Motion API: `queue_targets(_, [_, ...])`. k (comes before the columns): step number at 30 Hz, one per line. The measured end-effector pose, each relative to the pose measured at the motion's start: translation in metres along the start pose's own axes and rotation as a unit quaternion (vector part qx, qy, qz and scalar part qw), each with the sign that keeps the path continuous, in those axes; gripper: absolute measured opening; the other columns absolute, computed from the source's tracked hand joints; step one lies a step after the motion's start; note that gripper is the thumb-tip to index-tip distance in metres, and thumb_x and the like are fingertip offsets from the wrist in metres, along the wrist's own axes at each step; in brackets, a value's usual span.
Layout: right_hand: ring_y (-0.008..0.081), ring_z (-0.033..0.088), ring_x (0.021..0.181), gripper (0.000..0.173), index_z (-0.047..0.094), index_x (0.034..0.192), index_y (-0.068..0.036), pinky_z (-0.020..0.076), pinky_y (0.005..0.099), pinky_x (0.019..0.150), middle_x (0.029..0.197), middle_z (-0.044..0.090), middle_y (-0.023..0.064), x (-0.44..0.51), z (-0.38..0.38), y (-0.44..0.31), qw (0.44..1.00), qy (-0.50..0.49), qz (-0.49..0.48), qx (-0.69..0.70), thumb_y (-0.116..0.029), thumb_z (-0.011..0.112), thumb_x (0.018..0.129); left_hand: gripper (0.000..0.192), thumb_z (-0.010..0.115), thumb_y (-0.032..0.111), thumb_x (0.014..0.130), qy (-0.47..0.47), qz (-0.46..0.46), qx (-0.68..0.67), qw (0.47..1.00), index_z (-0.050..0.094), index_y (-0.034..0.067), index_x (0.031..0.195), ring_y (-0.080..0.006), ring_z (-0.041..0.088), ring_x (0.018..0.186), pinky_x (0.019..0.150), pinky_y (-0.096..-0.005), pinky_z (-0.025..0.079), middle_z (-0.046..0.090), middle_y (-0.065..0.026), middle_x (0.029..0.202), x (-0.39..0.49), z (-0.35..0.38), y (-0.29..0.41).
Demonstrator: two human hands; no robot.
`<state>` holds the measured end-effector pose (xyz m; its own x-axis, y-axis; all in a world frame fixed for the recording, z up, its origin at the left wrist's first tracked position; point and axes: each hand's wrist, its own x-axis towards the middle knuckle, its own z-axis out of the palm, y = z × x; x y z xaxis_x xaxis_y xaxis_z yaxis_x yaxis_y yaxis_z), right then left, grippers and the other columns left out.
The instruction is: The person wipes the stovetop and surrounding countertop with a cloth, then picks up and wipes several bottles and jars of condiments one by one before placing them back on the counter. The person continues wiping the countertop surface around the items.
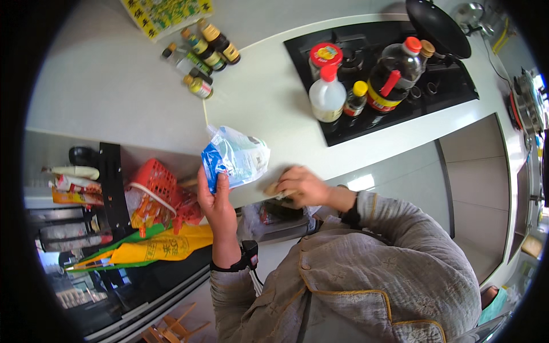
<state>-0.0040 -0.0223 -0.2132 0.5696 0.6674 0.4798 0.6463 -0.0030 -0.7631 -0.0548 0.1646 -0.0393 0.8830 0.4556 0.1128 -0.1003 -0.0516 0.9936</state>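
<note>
My left hand grips a blue and clear plastic pouch by its blue end, with the thumb on top, above the near edge of the white countertop. To the right of the pouch, my right hand is bent around a light brown cloth or wad, blurred by motion. That hand is over the counter's edge and does not touch the pouch. What the pouch contains cannot be told.
Several sauce bottles stand against the wall. A white jug, a red-lidded jar and other bottles stand on the black hob, near a wok. A red plastic basket is at left.
</note>
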Motion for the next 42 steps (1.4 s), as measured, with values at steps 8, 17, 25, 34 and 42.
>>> queue_targets(8, [0.0315, 0.053, 0.117, 0.033, 0.067, 0.111, -0.015, 0.0394, 0.0443, 0.100, 0.119, 0.060, 0.0070, -0.119, -0.175, 0.054, 0.959, 0.000, 0.127, -0.253, -0.014, 0.066, 0.078, 0.039, 0.055, 0.012, 0.101, -0.074, -0.042, 0.003, 0.996, 0.049, -0.001, 0.138, -0.0125, 0.059, 0.102, 0.085, -0.0301, 0.055, 0.061, -0.0070, 0.117, 0.010, 0.065, -0.007])
queue_targets(17, [0.0356, 0.056, 0.096, 0.022, 0.069, 0.096, -0.011, 0.0458, 0.0451, 0.086, 0.104, 0.064, 0.0117, -0.184, -0.249, 0.070, 0.841, 0.274, 0.289, -0.366, -0.005, 0.064, 0.075, 0.040, 0.054, 0.011, 0.101, -0.063, -0.048, 0.035, 0.996, 0.048, -0.003, 0.138, -0.0142, 0.060, 0.103, 0.086, -0.0311, 0.055, 0.061, -0.0085, 0.118, -0.009, 0.074, -0.008])
queue_targets(25, [0.0356, 0.055, 0.119, 0.032, 0.064, 0.108, -0.005, 0.0436, 0.0465, 0.101, 0.119, 0.061, 0.0152, -0.112, -0.144, 0.068, 0.912, 0.179, 0.163, -0.332, -0.006, 0.061, 0.077, 0.040, 0.055, 0.013, 0.101, -0.010, -0.059, 0.049, 0.997, 0.050, -0.001, 0.137, -0.0121, 0.059, 0.101, 0.084, -0.0288, 0.054, 0.061, -0.0065, 0.116, -0.030, 0.054, -0.007])
queue_targets(34, [0.0278, 0.061, 0.101, 0.017, 0.069, 0.098, -0.011, 0.0446, 0.0386, 0.089, 0.093, 0.067, 0.0059, -0.037, -0.027, 0.044, 0.981, 0.002, 0.191, -0.015, -0.008, 0.062, 0.083, 0.036, 0.056, 0.013, 0.101, 0.032, -0.037, 0.029, 0.998, 0.051, 0.000, 0.134, -0.0094, 0.056, 0.096, 0.081, -0.0265, 0.052, 0.060, -0.0029, 0.110, -0.048, 0.024, -0.001])
queue_targets(42, [0.0076, 0.056, 0.079, 0.016, 0.065, 0.099, -0.006, 0.0477, 0.0256, 0.074, 0.083, 0.062, -0.0007, -0.069, -0.177, -0.001, 0.865, 0.228, 0.372, 0.247, -0.020, 0.067, 0.093, 0.038, 0.057, 0.014, 0.100, 0.057, -0.030, 0.044, 0.997, 0.052, 0.002, 0.135, -0.0121, 0.058, 0.100, 0.082, -0.0271, 0.050, 0.060, -0.0038, 0.116, -0.048, 0.021, 0.007])
